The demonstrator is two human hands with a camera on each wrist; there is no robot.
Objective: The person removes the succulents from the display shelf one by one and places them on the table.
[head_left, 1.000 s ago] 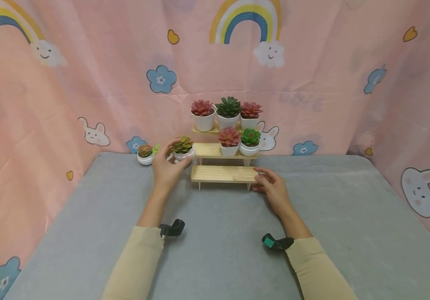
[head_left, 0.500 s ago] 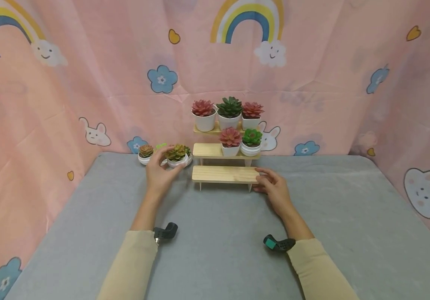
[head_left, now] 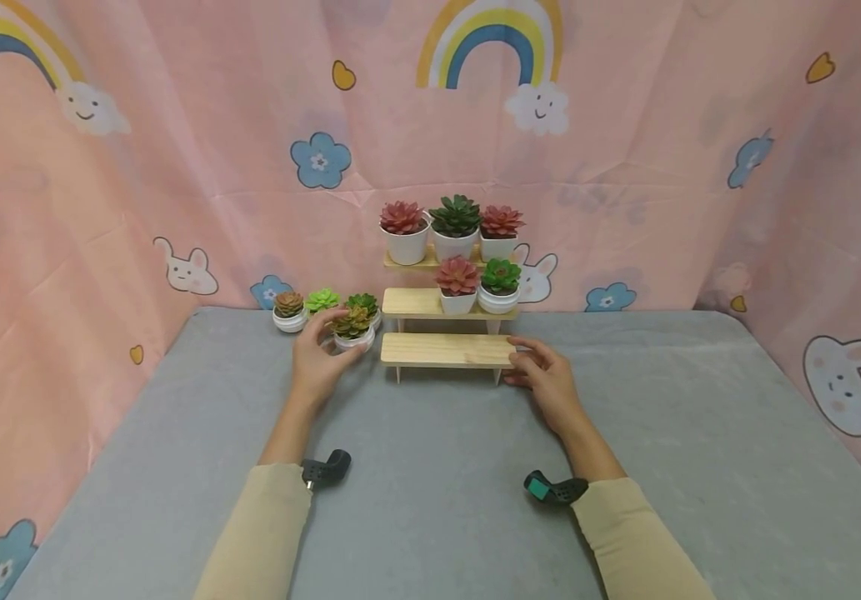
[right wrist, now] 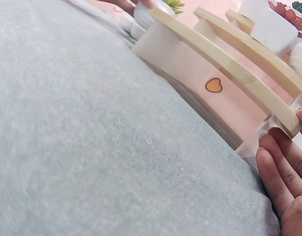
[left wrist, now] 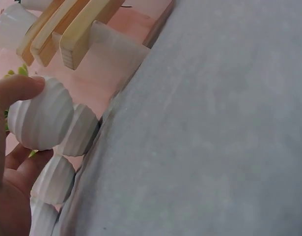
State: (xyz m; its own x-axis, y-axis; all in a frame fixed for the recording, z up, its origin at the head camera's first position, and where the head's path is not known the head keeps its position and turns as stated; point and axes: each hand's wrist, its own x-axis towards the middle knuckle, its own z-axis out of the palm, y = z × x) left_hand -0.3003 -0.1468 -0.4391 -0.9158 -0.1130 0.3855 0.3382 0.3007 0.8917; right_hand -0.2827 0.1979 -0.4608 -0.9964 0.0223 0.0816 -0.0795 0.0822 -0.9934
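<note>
My left hand (head_left: 317, 367) pinches a white ribbed pot (left wrist: 41, 115) between thumb and fingers. An olive-green succulent (head_left: 352, 322) grows in it. In the left wrist view this pot hangs above the tabletop, in front of other pots. My right hand (head_left: 548, 382) grips the right end of the lowest wooden shelf (head_left: 445, 350) of a three-tier stand. The thumb lies at the board's edge and the fingers reach beneath it, by the clear support (right wrist: 256, 145). On the middle shelf (head_left: 413, 302) stand a pink succulent (head_left: 458, 283) and a green succulent (head_left: 501, 285).
Three potted succulents stand left of the stand: a brown one (head_left: 289, 310), a light green one (head_left: 322, 301) and a dark green one (head_left: 363, 306). The top shelf carries two red succulents and a dark green succulent (head_left: 455, 225). A pink curtain (head_left: 250, 167) hangs behind the grey tabletop (head_left: 430, 467).
My left hand has moved left and toward me with the olive-green succulent, away from the stand's middle shelf. The dark green pot behind it now shows. My right hand stays at the lowest shelf.
</note>
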